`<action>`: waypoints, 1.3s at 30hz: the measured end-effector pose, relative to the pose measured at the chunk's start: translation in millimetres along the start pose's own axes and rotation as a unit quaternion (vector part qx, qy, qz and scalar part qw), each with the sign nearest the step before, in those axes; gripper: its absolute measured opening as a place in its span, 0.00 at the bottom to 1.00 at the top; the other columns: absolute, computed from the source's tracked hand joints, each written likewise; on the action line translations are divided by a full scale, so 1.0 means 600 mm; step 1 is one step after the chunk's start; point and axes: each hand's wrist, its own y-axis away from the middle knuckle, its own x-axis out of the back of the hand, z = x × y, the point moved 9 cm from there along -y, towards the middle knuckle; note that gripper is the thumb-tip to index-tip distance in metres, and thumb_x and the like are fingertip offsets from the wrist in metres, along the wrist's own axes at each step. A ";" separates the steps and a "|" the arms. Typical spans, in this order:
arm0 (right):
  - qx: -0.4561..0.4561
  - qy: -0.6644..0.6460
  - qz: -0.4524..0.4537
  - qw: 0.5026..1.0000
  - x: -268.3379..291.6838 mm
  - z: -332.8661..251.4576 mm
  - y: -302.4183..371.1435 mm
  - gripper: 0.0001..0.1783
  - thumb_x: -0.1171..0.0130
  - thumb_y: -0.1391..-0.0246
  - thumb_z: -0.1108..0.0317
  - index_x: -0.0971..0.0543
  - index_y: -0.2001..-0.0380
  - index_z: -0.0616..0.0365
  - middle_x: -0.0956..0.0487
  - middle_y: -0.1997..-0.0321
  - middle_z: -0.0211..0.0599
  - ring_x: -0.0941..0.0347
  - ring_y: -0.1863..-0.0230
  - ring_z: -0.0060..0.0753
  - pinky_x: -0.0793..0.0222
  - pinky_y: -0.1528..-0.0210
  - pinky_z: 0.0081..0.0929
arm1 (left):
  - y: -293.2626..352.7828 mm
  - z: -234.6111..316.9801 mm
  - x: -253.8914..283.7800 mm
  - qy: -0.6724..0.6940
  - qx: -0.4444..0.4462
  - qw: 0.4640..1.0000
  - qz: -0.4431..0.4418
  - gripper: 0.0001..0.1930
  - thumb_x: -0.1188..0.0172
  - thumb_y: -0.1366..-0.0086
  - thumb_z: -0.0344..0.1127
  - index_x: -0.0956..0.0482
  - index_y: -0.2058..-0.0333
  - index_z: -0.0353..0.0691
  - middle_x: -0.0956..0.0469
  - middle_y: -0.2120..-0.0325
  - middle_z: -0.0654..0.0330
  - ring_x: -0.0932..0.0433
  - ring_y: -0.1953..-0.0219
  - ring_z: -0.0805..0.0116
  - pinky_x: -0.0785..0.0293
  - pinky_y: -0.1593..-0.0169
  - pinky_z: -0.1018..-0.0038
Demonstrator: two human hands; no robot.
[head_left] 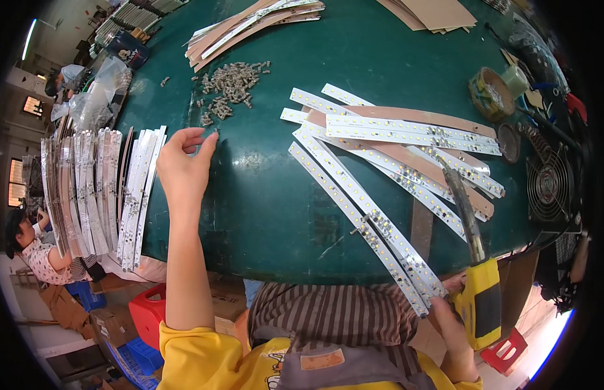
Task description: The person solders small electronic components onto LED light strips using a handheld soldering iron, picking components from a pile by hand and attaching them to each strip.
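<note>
My left hand (186, 166) is raised over the table just below a loose pile of small grey-brown connector-like parts (230, 84). Its thumb and forefinger pinch together, and whatever is between them is too small to make out. At the lower right, my right hand (450, 328) is closed at the near ends of two white LED strip boards (364, 224), which slant across the table's front edge. Beside that hand stands a yellow-and-black handled tool (482, 305) with a long dark metal shaft; whether the hand touches it is unclear.
More LED boards (406, 128) and brown strips lie crisscrossed at right. Board bundles stand at left (87, 188) and lie at the far edge (256, 26). A round tub (490, 94), a fan (550, 185) and cardboard sheets (432, 13) are beyond. Another person (42, 250) sits at left.
</note>
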 end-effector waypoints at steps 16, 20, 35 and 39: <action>0.042 0.011 -0.057 0.997 -0.012 0.002 0.003 0.28 0.36 0.56 0.84 0.29 0.50 0.59 0.27 0.57 0.34 0.31 0.54 0.28 0.34 0.49 0.28 | -0.032 0.085 -0.022 0.032 -0.175 0.983 -0.032 0.05 0.34 0.44 0.29 0.16 0.69 0.35 0.16 0.75 0.55 0.16 0.69 0.64 0.24 0.59 0.73; 0.063 0.032 -0.053 0.996 0.000 -0.006 -0.001 0.31 0.35 0.57 0.83 0.30 0.47 0.59 0.28 0.56 0.35 0.31 0.55 0.28 0.36 0.50 0.27 | -0.044 0.068 -0.036 0.090 -0.158 0.982 -0.051 0.06 0.33 0.44 0.28 0.15 0.66 0.36 0.15 0.72 0.58 0.16 0.67 0.71 0.25 0.56 0.77; 0.109 -0.043 -0.023 0.993 0.015 -0.043 -0.026 0.34 0.34 0.59 0.86 0.31 0.46 0.58 0.30 0.54 0.33 0.33 0.60 0.22 0.34 0.57 0.20 | 0.002 0.108 -0.043 0.080 -0.218 0.972 -0.045 0.07 0.34 0.43 0.25 0.15 0.65 0.36 0.14 0.68 0.57 0.17 0.67 0.69 0.24 0.60 0.76; 0.091 -0.052 0.017 0.994 0.024 -0.028 -0.023 0.35 0.34 0.60 0.85 0.31 0.45 0.58 0.30 0.54 0.33 0.34 0.61 0.22 0.35 0.58 0.19 | 0.054 0.153 -0.060 0.263 -0.056 0.952 -0.146 0.06 0.34 0.41 0.25 0.15 0.65 0.33 0.15 0.69 0.61 0.19 0.67 0.76 0.24 0.61 0.78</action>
